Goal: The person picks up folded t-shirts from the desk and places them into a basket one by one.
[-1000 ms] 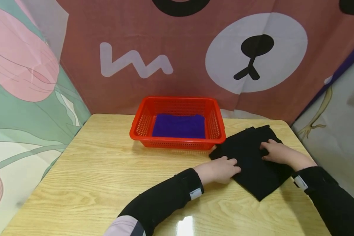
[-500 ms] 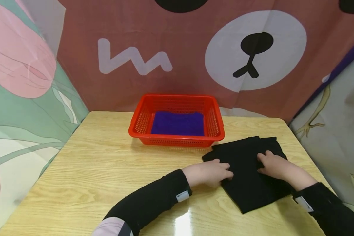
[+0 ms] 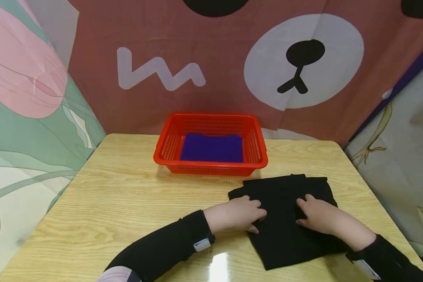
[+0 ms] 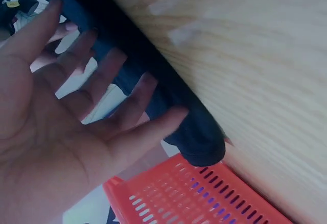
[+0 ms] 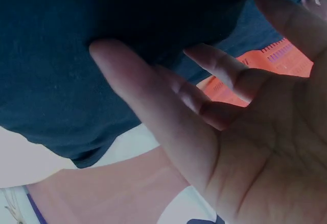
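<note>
On the right part of the table lies a black folded garment (image 3: 282, 246), flat with uneven upper corners; its exact kind cannot be told. My left hand (image 3: 237, 214) rests at its left edge, and the left wrist view shows loosely spread fingers against the dark fabric (image 4: 196, 132). My right hand (image 3: 320, 215) lies over its right half. In the right wrist view the extended fingertips touch the black fabric (image 5: 51, 81) without curling round it.
Behind the garment stands a red perforated plastic basket (image 3: 211, 169) with a folded purple cloth (image 3: 211, 149) inside. The wooden table (image 3: 109, 203) meets a brown printed curtain (image 3: 162, 31) at the back. Patterned fabric hangs on both sides.
Under my two hands the black garment has slid leftward and nearer to me, turning straighter. Its corner no longer lies against the basket. Both hands have moved along with it.
</note>
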`<state>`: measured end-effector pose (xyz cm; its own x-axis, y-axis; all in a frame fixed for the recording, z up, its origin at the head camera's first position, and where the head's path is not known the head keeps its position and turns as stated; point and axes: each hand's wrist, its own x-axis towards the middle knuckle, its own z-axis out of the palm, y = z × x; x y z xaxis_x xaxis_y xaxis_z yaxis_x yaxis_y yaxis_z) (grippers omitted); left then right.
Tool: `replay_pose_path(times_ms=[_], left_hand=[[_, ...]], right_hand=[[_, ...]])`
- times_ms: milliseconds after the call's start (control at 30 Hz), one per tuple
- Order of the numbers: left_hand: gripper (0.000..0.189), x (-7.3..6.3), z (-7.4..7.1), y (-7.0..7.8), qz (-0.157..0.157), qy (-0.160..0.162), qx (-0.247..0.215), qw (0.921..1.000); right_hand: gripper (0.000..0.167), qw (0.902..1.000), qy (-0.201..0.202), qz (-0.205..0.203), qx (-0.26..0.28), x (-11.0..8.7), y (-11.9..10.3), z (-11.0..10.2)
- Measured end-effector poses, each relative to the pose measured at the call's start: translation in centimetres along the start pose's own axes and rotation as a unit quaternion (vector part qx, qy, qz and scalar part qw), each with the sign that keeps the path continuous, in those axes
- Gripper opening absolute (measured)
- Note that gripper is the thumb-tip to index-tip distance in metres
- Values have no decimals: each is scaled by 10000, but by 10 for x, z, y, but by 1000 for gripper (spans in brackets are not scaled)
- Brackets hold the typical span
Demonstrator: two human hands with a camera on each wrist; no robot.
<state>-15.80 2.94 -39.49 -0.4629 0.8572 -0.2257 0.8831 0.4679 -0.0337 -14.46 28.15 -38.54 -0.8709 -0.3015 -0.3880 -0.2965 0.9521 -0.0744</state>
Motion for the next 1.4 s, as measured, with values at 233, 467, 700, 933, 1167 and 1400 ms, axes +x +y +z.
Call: replay_pose_path(times_ms=[233, 467, 700, 933, 1167, 1400], left_hand=[[26, 7, -4, -4, -566, 336, -57, 9978], [32, 17, -11, -13, -1330, 907, -261, 9866], [44, 27, -6, -24, -1775, 928, -331, 9792], [41, 37, 2, -34, -1881, 695, -528, 9783], [42, 40, 5, -37, -2046, 473, -821, 9742], [27, 41, 3, -38, -2185, 729, -815, 9697]], right_hand=[[30, 9996, 142, -250, -15, 5, 6, -12], [30, 9962, 528, -678, 120, 22, 28, -31], [41, 9907, 917, -915, 427, 48, 53, -41], [38, 9932, 589, -772, 641, 70, 68, -37], [38, 9935, 475, -897, 522, 80, 75, -32], [32, 9923, 719, -995, 149, 84, 75, -33]])
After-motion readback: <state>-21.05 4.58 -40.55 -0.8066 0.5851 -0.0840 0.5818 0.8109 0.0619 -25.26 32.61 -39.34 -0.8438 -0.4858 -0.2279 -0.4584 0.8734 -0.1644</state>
